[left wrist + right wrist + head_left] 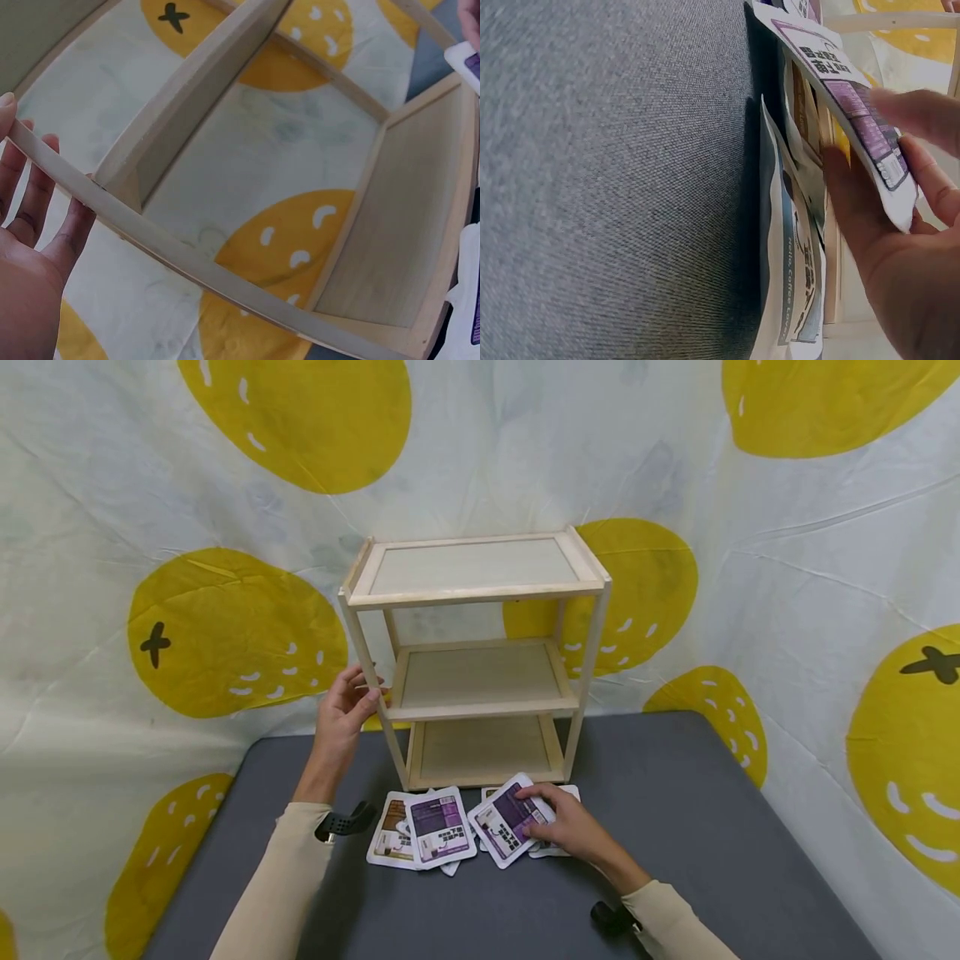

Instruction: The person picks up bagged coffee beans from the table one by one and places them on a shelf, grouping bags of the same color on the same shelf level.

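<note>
At the centre of the frame the wooden shelf [480,595] stands on the grey table [712,827], and the left hand [343,710] grips its left front post [359,639], the thumb on one side and the fingers behind. Right of the lower centre, the right hand [573,827] pinches a purple-and-white packet [498,829] by one side, thumb against fingers; the right wrist view shows it tilted above a brown packet [804,109] and a tan packet [799,262], though whether its far end touches anything there is hard to tell. The pinch takes in only one side, so the packet could swing or bend and slip out if its free end catches the shelf's lower front edge. A low sweep of the right hand could also drag the packets underneath along the table. At the lower left of centre, another purple packet [441,829] overlaps a brown-printed one [390,839], and a knock there would probably spread the pile. The posts look slender and the frame likely light, so an uneven pull by the left hand could tilt it or skid its front edge into the packets lying just before it.
</note>
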Available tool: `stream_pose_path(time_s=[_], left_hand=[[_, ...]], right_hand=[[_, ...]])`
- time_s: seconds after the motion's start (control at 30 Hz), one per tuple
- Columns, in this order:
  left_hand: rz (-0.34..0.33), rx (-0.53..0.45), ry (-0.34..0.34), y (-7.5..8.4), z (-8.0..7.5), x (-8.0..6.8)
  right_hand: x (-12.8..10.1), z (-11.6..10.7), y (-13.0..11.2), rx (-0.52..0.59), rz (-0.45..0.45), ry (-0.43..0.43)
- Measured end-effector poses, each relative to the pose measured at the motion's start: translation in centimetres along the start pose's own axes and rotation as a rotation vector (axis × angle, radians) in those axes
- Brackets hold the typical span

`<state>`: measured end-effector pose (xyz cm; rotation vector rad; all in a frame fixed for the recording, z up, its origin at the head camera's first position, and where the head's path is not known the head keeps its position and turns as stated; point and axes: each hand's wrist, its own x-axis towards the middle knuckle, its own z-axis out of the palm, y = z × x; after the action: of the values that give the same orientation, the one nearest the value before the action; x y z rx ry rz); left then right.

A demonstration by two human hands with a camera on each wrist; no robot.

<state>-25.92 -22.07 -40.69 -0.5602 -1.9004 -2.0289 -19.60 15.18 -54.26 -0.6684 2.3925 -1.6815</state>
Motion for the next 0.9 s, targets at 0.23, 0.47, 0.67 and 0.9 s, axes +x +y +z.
stream_pose_path(time_s=[0.23,0.47,0.67,0.9], left_hand=[[-0.014,0.025,0.010,0.07,0.18,-0.12],[-0.014,0.027,0.012,0.06,0.19,-0.04],[-0.009,0.029,0.009,0.07,0.25,-0.04],[-0.018,0.030,0.013,0.23,0.24,-0.07]], right_hand=[[0.27,-0.44,0.24,-0.012,-0.052,-0.047],[0.40,-0.62,0.26,-0.019,-0.033,-0.061],[0.27,-0.46,0.48,0.074,0.013,-0.111],[0.33,-0.63,0.92,0.026,0.003,-0.133]])
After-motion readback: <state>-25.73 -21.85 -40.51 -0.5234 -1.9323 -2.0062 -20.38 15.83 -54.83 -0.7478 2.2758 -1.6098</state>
